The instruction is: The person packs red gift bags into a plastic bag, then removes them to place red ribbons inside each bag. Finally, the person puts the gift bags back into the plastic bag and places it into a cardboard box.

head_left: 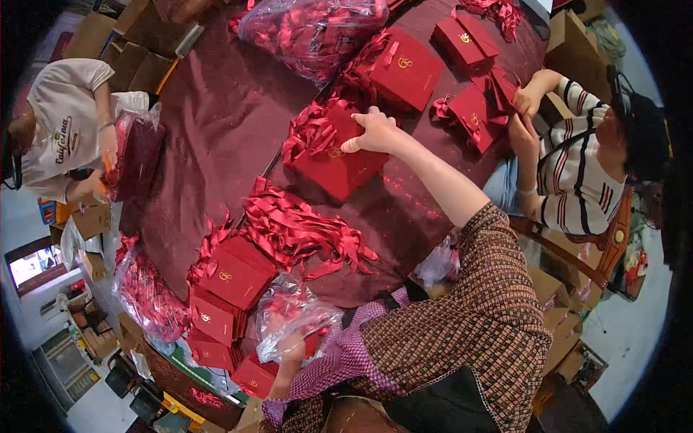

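My right hand (377, 135) reaches across the table, thumb and fingers apart, over a stack of red paper gift bags (343, 177) with gold print. Red satin ribbons (303, 133) spill from the left side of that stack. Close to my body, my left hand (291, 349) is closed on a crinkled clear plastic bag (289, 307) with red pieces inside; the film partly covers its fingers. Left of it stand more stacks of red gift bags (234, 273), and a heap of loose red ribbons (307, 231) lies just beyond.
A large plastic sack of ribbons (314, 32) sits at the far side; another ribbon sack (150, 292) is at left. On the right a person in a striped top handles red bags (473, 115). At left a person in white holds a dark red bundle (141, 155).
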Demonstrator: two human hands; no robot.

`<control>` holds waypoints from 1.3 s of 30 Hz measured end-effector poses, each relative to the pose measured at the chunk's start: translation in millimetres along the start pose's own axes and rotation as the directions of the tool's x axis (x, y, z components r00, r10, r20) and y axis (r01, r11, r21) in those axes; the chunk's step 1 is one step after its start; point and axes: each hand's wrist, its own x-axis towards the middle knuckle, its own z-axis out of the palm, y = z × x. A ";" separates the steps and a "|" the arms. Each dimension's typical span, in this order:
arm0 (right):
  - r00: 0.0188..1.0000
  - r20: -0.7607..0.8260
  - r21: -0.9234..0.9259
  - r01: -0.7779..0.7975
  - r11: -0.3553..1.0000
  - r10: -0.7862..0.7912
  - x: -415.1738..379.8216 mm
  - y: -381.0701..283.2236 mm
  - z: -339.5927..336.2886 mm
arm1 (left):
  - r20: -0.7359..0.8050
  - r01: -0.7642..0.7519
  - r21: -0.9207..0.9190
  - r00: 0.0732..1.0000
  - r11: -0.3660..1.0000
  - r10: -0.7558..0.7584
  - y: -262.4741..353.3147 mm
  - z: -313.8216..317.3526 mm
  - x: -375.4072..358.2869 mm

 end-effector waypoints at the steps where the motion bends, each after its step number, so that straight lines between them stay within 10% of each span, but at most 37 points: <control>1: 1.000 -0.003 0.013 0.010 1.000 -0.010 -0.6 0.9 0.7 | 0.003 0.004 -0.005 1.000 1.000 -0.004 -3.2 -4.9 -5.7; 24: 0.985 0.094 0.278 0.116 0.954 -0.147 46.3 26.5 -13.0 | 0.087 0.160 -0.089 0.984 0.983 -0.152 -7.7 6.8 -11.4; 32: 0.993 -0.089 -0.163 0.058 0.985 -0.073 13.9 -2.1 -29.7 | 0.116 0.213 -0.124 0.973 0.969 -0.199 -8.9 9.3 -17.3; 39: 0.932 -0.265 -0.188 0.203 0.961 -0.248 -4.0 -19.1 -17.4 | 0.144 0.231 -0.155 0.967 0.960 -0.210 -10.6 11.3 -19.9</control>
